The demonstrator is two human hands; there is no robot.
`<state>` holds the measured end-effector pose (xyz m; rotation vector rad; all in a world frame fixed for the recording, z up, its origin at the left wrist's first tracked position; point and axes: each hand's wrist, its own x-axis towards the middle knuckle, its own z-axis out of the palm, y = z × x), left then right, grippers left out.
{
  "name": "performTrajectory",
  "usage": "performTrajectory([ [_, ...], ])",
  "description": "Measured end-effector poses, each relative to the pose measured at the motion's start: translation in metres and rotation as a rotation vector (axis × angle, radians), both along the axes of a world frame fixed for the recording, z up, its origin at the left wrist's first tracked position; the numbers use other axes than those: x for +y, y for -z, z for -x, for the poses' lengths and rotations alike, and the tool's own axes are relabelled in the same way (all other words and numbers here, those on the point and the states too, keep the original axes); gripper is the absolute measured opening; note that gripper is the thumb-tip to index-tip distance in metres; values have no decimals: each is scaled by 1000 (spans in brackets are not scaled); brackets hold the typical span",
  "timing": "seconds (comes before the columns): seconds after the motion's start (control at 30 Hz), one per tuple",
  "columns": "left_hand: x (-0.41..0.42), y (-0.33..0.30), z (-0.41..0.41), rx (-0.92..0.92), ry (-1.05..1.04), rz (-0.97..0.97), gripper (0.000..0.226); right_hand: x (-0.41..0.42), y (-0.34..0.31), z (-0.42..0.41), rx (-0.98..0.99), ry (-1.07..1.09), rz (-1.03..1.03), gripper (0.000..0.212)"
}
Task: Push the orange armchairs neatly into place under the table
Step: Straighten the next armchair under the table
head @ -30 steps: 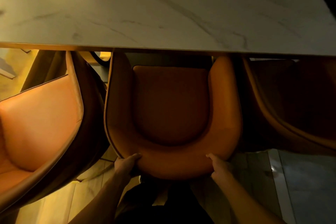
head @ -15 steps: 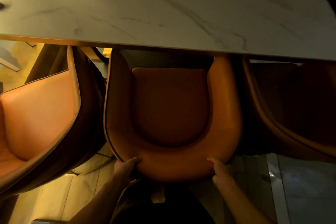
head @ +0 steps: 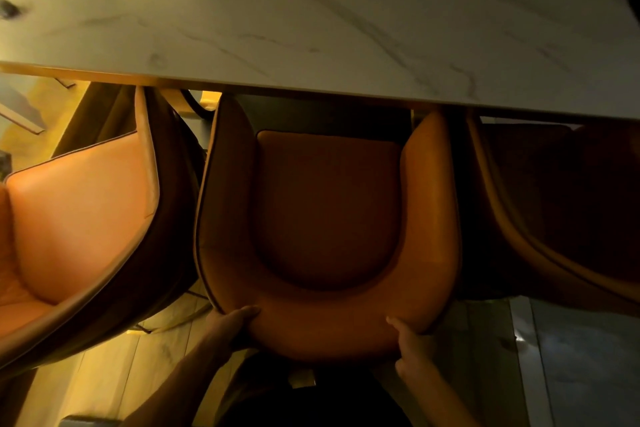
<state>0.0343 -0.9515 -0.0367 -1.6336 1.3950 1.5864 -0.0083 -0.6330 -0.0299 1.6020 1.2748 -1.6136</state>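
Note:
Directly below me stands an orange armchair (head: pixel 322 211) with a curved back, its armrest tips tucked under the edge of the white marble table (head: pixel 311 21). My left hand (head: pixel 230 326) grips the left part of the chair's backrest. My right hand (head: pixel 412 340) holds the right part of the same backrest. A second orange armchair (head: pixel 76 218) stands at the left, angled and farther out from the table. A third orange armchair (head: pixel 554 204) sits in shadow at the right, partly under the table.
Pale wooden floor (head: pixel 104 374) shows at the lower left and grey tile floor (head: pixel 581 364) at the lower right. The left chair's dark outer shell nearly touches the middle chair. My dark trousers fill the bottom centre.
The table edge sits lower in view and covers a little more of the middle chair's front. Both hands keep their hold on the backrest.

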Motion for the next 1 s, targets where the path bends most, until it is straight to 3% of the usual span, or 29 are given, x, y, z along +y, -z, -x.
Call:
performTrajectory([
  [0.23, -2, -4, 0, 28, -16, -12, 68, 0, -6, -2, 1, -58, 5, 83],
  [0.53, -10, -1, -2, 42, -36, -22, 66, -7, -1, -6, 43, -150, -56, 70],
  [1.0, -35, 7, 2, 71, -42, -53, 66, -30, 0, -2, 53, -136, -97, 76],
])
